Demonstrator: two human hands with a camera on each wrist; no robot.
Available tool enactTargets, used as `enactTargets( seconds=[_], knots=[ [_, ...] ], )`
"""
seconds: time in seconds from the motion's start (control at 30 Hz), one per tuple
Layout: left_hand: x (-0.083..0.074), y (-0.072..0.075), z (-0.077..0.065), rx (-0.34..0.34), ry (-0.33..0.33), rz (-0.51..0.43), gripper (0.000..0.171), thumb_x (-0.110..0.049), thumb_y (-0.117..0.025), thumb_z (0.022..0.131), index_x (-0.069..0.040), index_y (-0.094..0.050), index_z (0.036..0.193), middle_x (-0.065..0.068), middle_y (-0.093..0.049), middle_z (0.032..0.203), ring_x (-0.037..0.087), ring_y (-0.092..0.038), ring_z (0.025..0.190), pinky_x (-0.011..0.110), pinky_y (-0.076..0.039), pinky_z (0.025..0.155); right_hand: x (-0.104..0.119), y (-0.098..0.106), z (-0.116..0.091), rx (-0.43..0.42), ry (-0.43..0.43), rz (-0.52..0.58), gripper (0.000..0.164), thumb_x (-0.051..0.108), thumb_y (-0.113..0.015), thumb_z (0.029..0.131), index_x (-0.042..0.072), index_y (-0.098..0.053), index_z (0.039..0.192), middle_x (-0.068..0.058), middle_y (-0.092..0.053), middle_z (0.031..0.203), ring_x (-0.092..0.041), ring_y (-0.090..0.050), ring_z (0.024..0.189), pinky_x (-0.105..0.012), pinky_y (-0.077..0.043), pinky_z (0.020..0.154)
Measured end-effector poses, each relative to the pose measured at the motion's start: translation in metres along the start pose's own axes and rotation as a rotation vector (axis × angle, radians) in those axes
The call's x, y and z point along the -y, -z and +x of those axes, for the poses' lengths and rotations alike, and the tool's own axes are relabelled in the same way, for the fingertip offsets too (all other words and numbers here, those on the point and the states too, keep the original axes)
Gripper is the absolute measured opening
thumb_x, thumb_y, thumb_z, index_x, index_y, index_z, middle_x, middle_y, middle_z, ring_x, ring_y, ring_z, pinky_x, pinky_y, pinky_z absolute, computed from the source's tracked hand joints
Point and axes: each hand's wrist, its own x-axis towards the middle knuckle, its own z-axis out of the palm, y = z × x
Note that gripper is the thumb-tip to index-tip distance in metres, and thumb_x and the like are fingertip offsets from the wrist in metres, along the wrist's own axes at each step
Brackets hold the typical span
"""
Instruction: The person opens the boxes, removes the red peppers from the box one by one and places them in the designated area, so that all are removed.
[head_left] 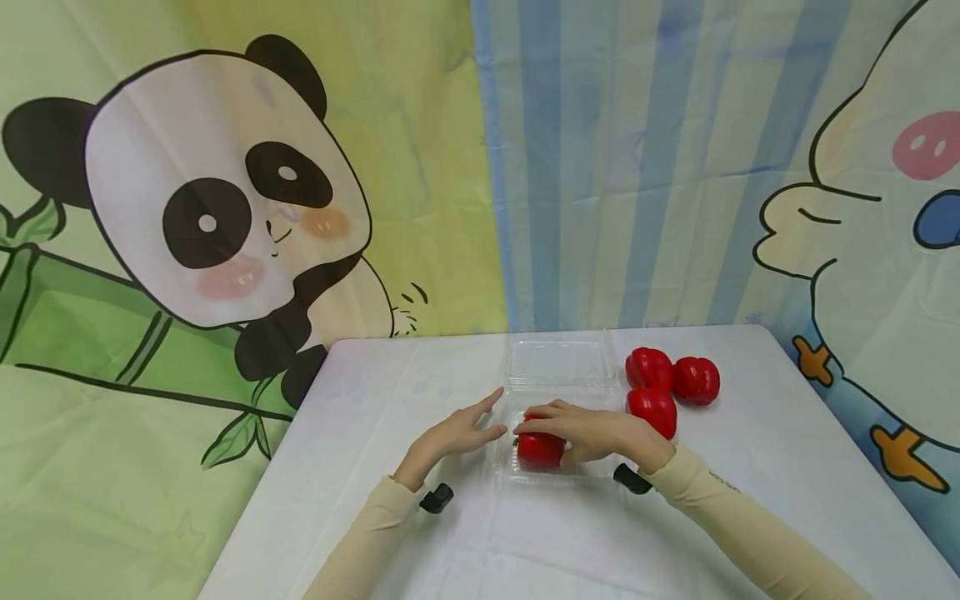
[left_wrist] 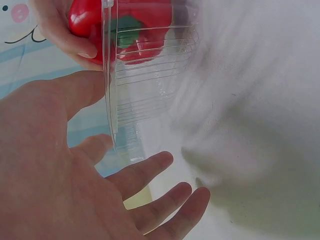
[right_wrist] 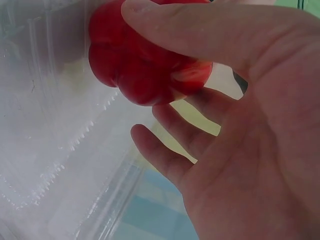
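Observation:
A red bell pepper (head_left: pixel 540 451) with a green stem end (left_wrist: pixel 127 31) is inside the base of a clear plastic clamshell box (head_left: pixel 516 472). My right hand (head_left: pixel 592 429) grips this pepper from above, thumb on one side and fingers on the other, as the right wrist view shows. At the box's left side is my left hand (head_left: pixel 463 429), fingers spread and holding nothing. Its thumb (left_wrist: pixel 90 90) is at the box's rim in the left wrist view; whether it presses there I cannot tell. The box's clear lid (head_left: pixel 558 363) lies folded back behind the base.
Three more red bell peppers, a back left one (head_left: pixel 648 367), a back right one (head_left: pixel 697 381) and a front one (head_left: pixel 651 410), sit close together right of the box. All stand on a white table (head_left: pixel 420 383). A printed cloth (head_left: pixel 420 167) hangs behind it.

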Motion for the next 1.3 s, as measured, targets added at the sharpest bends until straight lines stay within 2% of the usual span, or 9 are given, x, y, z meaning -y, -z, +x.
enactTargets(
  seconds=[0.2,0.4,0.87,1.3],
  knots=[
    [0.0,0.0,0.0,-0.003,0.007,0.002,0.075,-0.052,-0.056,0.098,-0.036,-0.019,0.161,0.016,-0.048,0.154,0.041,-0.046,0.141,0.067,-0.038,0.11,0.001,0.004,-0.003,-0.024,0.038,-0.018,0.083,0.005,-0.08,0.082,0.028,-0.043,0.152,-0.003,-0.04,0.157,-0.027,-0.038,0.142,-0.037,-0.058,0.095],
    [-0.001,0.001,-0.002,-0.004,0.004,-0.004,0.074,-0.051,-0.056,0.099,-0.034,-0.02,0.161,0.016,-0.049,0.153,0.041,-0.046,0.14,0.066,-0.038,0.111,0.002,0.007,-0.007,-0.044,0.05,0.0,0.083,0.005,-0.08,0.082,0.028,-0.041,0.153,-0.005,-0.041,0.156,-0.029,-0.039,0.141,-0.038,-0.059,0.093],
    [0.0,0.001,-0.001,-0.009,-0.004,-0.004,0.075,-0.05,-0.056,0.099,-0.033,-0.02,0.161,0.017,-0.049,0.152,0.039,-0.048,0.14,0.064,-0.038,0.111,0.004,0.019,-0.019,-0.07,0.024,-0.013,0.084,0.007,-0.082,0.08,0.027,-0.042,0.152,-0.006,-0.043,0.154,-0.031,-0.039,0.14,-0.041,-0.059,0.093],
    [0.001,0.0,0.001,-0.002,-0.008,-0.01,0.075,-0.053,-0.055,0.099,-0.034,-0.019,0.161,0.016,-0.048,0.154,0.039,-0.046,0.141,0.063,-0.037,0.113,-0.004,0.022,-0.035,-0.103,0.018,-0.03,0.084,0.009,-0.081,0.082,0.027,-0.039,0.153,-0.009,-0.04,0.156,-0.033,-0.039,0.14,-0.042,-0.059,0.094]
  ],
)
